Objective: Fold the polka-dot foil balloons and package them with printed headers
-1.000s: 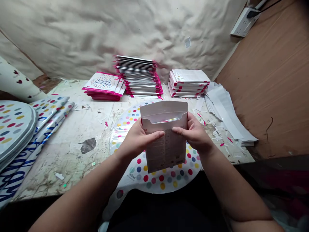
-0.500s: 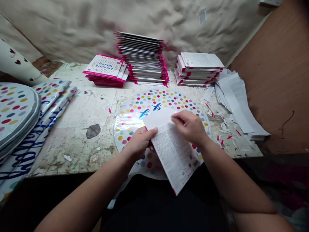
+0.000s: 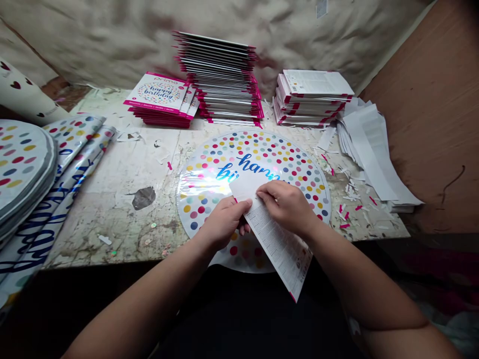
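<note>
My left hand [image 3: 226, 222] is closed on the left edge of a white printed paper packet [image 3: 279, 242], its thumb on top. The packet is tilted, with small text on its face, a plain white flap-like upper end and pink at its edges. My right hand [image 3: 288, 207] has its fingertips pinched together on the packet's upper part; whether they grip the paper or something small is hidden. Beneath lies a flat round foil balloon [image 3: 204, 159] with coloured dots and blue "happy birthday" lettering, partly covered by the hands and packet.
At the back stand a tall stack of pink-edged packets [image 3: 224, 80], a lower pile of "happy birthday" packets [image 3: 159, 94] and white packets [image 3: 314, 94]. White paper strips [image 3: 368, 149] lie right, near paper scraps [image 3: 350, 192]. Dotted foil balloons [image 3: 22, 164] are piled left.
The packet has swung slightly, its lower end moving right. My right hand has come down and left onto its upper part. More of the balloon's blue lettering shows now.
</note>
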A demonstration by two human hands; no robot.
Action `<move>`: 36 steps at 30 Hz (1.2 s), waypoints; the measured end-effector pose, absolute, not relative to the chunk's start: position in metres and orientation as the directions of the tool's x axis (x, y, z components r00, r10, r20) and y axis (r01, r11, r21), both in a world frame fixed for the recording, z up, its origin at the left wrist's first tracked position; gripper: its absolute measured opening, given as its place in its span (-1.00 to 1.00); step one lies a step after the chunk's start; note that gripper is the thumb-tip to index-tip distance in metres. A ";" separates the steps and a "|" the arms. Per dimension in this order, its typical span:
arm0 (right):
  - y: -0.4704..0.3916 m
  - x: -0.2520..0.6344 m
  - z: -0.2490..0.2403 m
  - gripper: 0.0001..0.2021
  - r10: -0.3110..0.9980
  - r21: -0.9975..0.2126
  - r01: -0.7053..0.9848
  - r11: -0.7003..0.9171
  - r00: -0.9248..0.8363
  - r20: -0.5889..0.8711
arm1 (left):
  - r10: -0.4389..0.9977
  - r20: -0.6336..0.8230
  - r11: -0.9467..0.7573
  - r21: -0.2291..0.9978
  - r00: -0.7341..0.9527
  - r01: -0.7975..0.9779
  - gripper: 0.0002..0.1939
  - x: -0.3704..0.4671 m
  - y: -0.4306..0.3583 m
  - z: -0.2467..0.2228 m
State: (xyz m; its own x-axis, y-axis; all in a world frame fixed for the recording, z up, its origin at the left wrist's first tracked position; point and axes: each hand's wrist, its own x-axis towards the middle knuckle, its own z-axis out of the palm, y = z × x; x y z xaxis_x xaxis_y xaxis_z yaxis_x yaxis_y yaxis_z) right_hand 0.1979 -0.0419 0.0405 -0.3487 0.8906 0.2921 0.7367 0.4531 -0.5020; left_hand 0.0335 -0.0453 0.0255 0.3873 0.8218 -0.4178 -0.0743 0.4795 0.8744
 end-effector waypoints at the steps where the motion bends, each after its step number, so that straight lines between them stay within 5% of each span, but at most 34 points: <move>1: -0.043 0.199 0.042 -0.83 0.892 -0.523 0.723 0.452 -0.355 0.280 | 0.818 -0.427 0.486 0.871 0.385 -0.069 -0.76 0.033 -0.045 0.027; 9: -0.052 0.185 0.036 -0.77 0.822 -0.149 0.824 0.546 -0.494 0.283 | 0.819 -0.419 0.456 0.890 0.392 -0.002 -0.72 0.036 -0.046 0.033; 14: -0.057 0.230 0.060 -0.85 0.885 -0.442 0.795 0.416 -0.242 0.398 | 0.852 -0.431 0.467 0.882 0.297 -0.058 -0.71 0.030 -0.044 0.031; 17: -0.083 0.300 0.069 -0.90 0.959 -0.513 0.814 0.272 -0.276 0.072 | 0.841 -0.515 0.540 0.813 0.165 -0.218 -0.78 0.022 -0.062 0.027; 19: -0.105 0.346 0.060 -0.84 0.924 -0.453 0.877 0.160 -0.294 -0.244 | 0.710 -0.623 0.697 0.689 0.329 -0.199 -0.74 0.016 -0.082 0.027; 21: -0.123 0.377 0.045 -0.77 0.897 -0.241 0.970 0.033 -0.135 -0.420 | 0.452 -0.653 0.794 0.605 0.608 0.058 -0.65 0.009 -0.096 0.032; 23: -0.132 0.383 0.034 -0.84 0.951 -0.066 0.997 -0.027 0.005 -0.310 | 0.352 -0.615 0.618 0.719 0.705 0.319 -0.61 0.003 -0.091 0.038; 26: -0.128 0.339 0.033 -0.71 0.998 -0.082 0.996 0.024 -0.020 0.056 | 0.750 -0.265 -0.058 0.887 0.606 0.459 -0.65 -0.001 -0.051 0.038; 27: -0.123 0.316 0.035 -0.69 0.992 -0.149 0.985 0.086 -0.071 0.103 | 0.800 -0.055 -0.293 0.833 0.597 0.469 -0.67 0.000 -0.034 0.034; 29: -0.109 0.268 0.036 -0.74 0.975 -0.319 0.922 0.217 -0.218 0.033 | 0.662 0.137 -0.618 0.656 0.737 0.433 -0.59 0.003 -0.007 0.021; 32: -0.088 0.223 0.029 -0.60 0.952 -0.303 0.926 0.225 -0.275 -0.133 | 0.471 0.041 -0.806 0.425 0.881 0.411 -0.51 0.005 -0.002 0.003; 36: -0.081 0.218 0.012 -0.21 0.950 -0.227 0.955 0.192 -0.239 -0.202 | 0.579 -0.017 -0.794 0.219 0.815 0.568 -0.41 -0.003 -0.042 -0.005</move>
State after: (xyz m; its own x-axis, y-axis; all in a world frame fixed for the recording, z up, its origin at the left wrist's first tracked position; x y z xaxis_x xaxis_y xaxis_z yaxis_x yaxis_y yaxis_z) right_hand 0.2179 -0.0810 0.0122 -0.2395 0.9496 -0.2024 0.9547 0.1924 -0.2269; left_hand -0.0029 -0.0420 -0.0054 0.8154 0.5787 -0.0166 0.5677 -0.7936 0.2191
